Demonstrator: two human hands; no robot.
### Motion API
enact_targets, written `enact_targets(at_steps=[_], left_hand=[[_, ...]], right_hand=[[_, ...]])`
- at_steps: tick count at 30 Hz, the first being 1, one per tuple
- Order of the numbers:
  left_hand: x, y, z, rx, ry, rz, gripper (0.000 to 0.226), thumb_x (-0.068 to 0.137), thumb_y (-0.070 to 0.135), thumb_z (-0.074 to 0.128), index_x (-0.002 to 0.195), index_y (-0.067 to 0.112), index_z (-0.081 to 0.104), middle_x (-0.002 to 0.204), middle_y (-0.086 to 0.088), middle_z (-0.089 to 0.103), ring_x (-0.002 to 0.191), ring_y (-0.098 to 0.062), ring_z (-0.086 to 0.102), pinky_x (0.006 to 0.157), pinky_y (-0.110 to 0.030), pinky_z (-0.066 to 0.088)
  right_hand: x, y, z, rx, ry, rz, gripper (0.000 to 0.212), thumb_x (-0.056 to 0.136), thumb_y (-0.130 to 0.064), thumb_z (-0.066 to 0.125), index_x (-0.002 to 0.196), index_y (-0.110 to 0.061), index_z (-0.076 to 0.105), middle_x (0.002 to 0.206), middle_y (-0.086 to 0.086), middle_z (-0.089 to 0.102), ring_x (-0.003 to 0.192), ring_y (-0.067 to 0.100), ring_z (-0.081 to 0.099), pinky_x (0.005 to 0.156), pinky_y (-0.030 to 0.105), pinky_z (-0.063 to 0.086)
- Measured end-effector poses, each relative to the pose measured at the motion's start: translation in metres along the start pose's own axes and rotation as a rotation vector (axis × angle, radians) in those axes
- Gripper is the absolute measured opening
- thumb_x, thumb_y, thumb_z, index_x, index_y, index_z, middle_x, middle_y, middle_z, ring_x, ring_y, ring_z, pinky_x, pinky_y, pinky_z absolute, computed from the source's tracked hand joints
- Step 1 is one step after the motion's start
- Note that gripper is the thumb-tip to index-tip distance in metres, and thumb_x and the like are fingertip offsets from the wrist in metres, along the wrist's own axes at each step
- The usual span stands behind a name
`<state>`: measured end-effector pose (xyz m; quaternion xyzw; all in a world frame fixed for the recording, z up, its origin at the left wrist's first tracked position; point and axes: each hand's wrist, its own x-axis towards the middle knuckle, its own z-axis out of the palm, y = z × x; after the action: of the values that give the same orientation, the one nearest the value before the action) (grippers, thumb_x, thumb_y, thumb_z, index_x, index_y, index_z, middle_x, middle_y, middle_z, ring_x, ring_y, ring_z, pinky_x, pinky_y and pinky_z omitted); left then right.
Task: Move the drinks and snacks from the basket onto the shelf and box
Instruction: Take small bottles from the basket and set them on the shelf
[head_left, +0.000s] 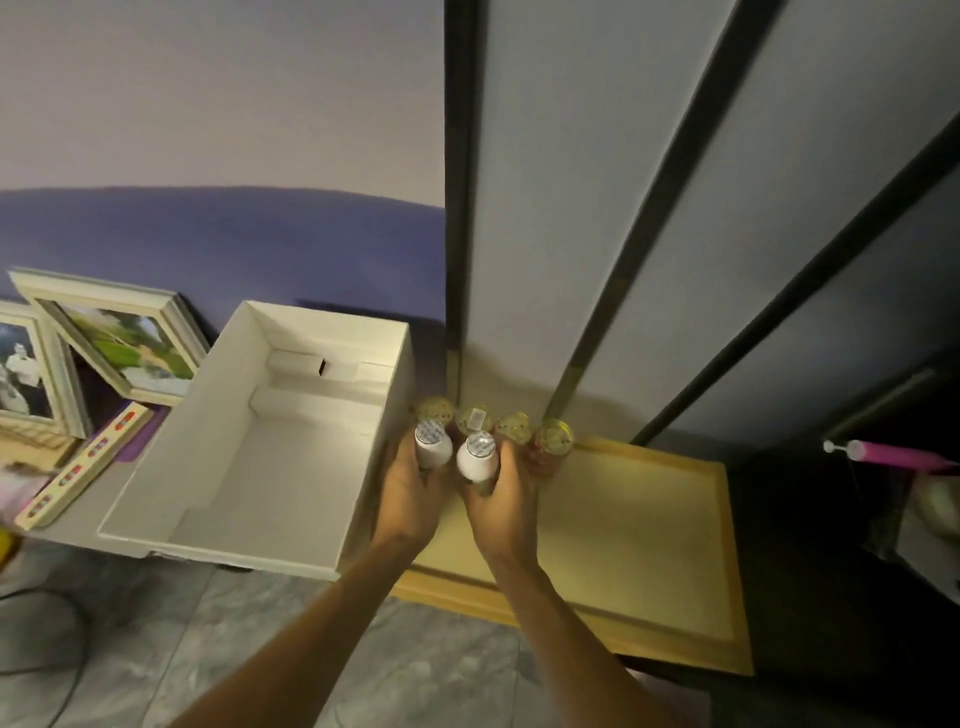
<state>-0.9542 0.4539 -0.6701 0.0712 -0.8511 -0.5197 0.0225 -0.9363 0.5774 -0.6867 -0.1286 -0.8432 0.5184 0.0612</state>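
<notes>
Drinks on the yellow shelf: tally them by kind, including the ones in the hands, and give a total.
White bottles with foil caps: 2, one in the left hand at, one in the right hand at.
Yellow-lidded drinks in the row behind: 4, at and.
Total: 6, all at the back left of the shelf.

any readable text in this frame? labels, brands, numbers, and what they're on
None legible.
White bottle caps: printed marks, blurred.
Row of four cans behind: lid print too small.
Long cream strip left of the white box: coloured marks, unreadable.
</notes>
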Motion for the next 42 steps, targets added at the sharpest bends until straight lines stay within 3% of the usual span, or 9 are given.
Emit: enact_targets(at_steps=[2,5,8,10,15,21,25,30,42], left_hand=[[0.004,-0.001,0.005,-0.025,-0.004,-0.012,0.052,0.092,-0.005,0.071,0.129,0.028,0.056,0.121,0.02,0.061,0.114,0.021,0.053,0.099,0.001,0.033],[0.007,0.002,0.006,-0.043,-0.013,-0.057,0.053,0.092,-0.004,0.07,0.135,0.024,0.057,0.13,0.01,0.061,0.117,0.012,0.054,0.098,0.004,0.031],[0.008,0.003,0.004,-0.056,-0.035,-0.08,0.058,0.091,-0.003,0.073,0.133,0.031,0.053,0.122,0.024,0.059,0.111,0.027,0.052,0.091,0.007,0.033],[0.007,0.006,-0.001,-0.028,-0.05,-0.119,0.062,0.09,0.003,0.078,0.133,0.036,0.049,0.12,0.033,0.053,0.107,0.023,0.054,0.086,0.008,0.034],[0.0,0.05,-0.032,0.123,-0.133,-0.03,0.087,0.089,0.028,0.084,0.159,0.025,0.032,0.16,0.004,0.036,0.138,-0.016,0.046,0.114,-0.035,0.047],[0.001,0.136,-0.128,0.372,-0.208,0.259,0.09,0.089,0.062,0.071,0.161,0.026,0.03,0.168,0.003,0.025,0.131,-0.02,0.055,0.107,-0.035,0.048],[0.009,0.198,-0.207,0.539,-0.187,0.309,0.099,0.089,0.08,0.053,0.166,0.028,0.018,0.175,0.0,0.014,0.159,-0.027,0.019,0.126,-0.05,0.029],[0.007,0.276,-0.303,0.623,-0.085,0.374,0.109,0.084,0.092,0.034,0.167,0.025,0.016,0.175,-0.001,0.016,0.161,-0.026,0.011,0.13,-0.054,0.014],[-0.073,0.335,-0.49,0.689,0.225,0.343,0.104,0.085,0.09,0.037,0.165,0.025,0.024,0.17,-0.005,0.029,0.152,-0.028,0.034,0.122,-0.055,0.031]], right_hand=[[0.002,-0.001,0.004,-0.006,-0.014,-0.003,0.061,0.093,-0.024,0.085,0.146,-0.02,0.056,0.14,0.001,0.067,0.132,0.022,0.063,0.106,0.048,0.052],[0.003,-0.004,0.006,-0.044,-0.022,-0.002,0.062,0.094,-0.025,0.083,0.148,-0.021,0.053,0.142,0.002,0.064,0.133,0.023,0.061,0.106,0.048,0.052],[0.002,-0.01,0.003,-0.061,-0.022,0.004,0.062,0.094,-0.026,0.082,0.148,-0.021,0.052,0.142,0.002,0.063,0.133,0.024,0.061,0.106,0.048,0.052],[0.0,-0.014,-0.003,-0.087,-0.027,0.006,0.067,0.092,-0.027,0.085,0.148,-0.018,0.051,0.143,0.003,0.064,0.133,0.025,0.061,0.106,0.048,0.052],[-0.011,-0.049,-0.04,-0.213,-0.047,0.036,0.083,0.087,-0.045,0.087,0.154,-0.016,0.046,0.148,0.003,0.063,0.132,0.024,0.062,0.104,0.039,0.054],[-0.011,-0.154,-0.131,-0.314,-0.087,0.05,0.11,0.08,-0.066,0.083,0.167,-0.028,0.027,0.167,0.0,0.043,0.143,0.025,0.055,0.115,0.041,0.048],[-0.011,-0.25,-0.189,-0.472,-0.115,-0.056,0.114,0.087,-0.073,0.071,0.171,-0.025,0.011,0.178,0.002,0.018,0.16,0.027,0.03,0.124,0.046,0.038],[-0.028,-0.368,-0.231,-0.634,-0.035,-0.183,0.114,0.092,-0.077,0.059,0.172,-0.014,0.006,0.18,0.005,0.005,0.165,0.025,0.011,0.13,0.042,0.023],[-0.075,-0.527,-0.209,-0.639,-0.133,-0.502,0.109,0.094,-0.077,0.055,0.171,-0.013,0.012,0.179,0.007,0.011,0.163,0.027,0.019,0.127,0.045,0.029]])
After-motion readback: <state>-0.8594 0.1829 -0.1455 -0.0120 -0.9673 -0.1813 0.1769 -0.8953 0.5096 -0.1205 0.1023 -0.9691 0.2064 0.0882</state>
